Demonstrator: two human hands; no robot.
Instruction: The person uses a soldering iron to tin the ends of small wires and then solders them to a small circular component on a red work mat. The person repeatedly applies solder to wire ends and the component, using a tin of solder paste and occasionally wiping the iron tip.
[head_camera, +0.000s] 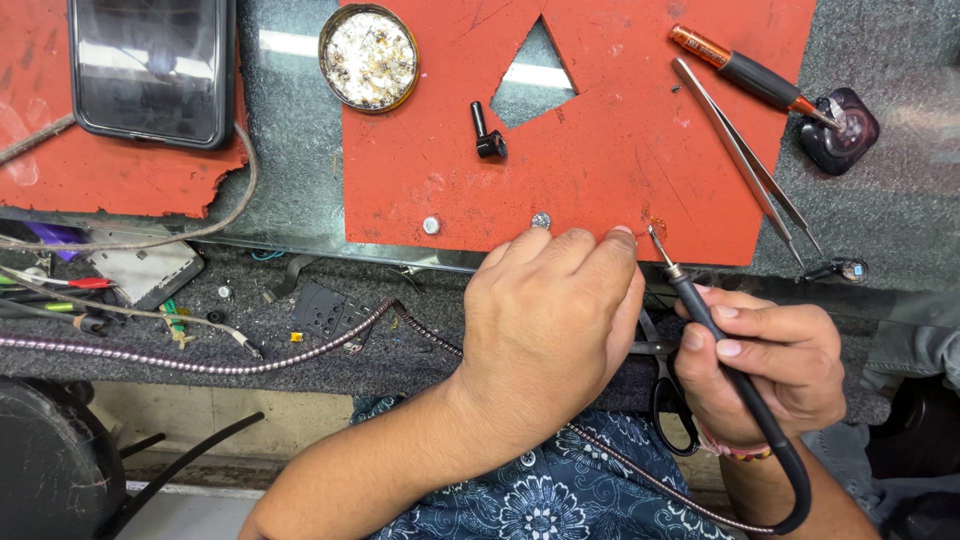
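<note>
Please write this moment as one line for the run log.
right hand: holds soldering iron, tip at red mat edge | left hand: fingertips on mat edge beside tip | tweezers: idle on mat

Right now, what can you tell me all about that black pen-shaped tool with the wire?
The soldering iron is slim and black, with a metal collar and a thin pointed tip. The right hand grips it like a pen, tilted, tip resting near the edge of the red mat, close to the left hand. A black cable loops from its back end below the wrist.

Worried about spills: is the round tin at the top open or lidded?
Open: the round tin has no lid on, and its whitish, crusty contents show inside the rim.
</note>
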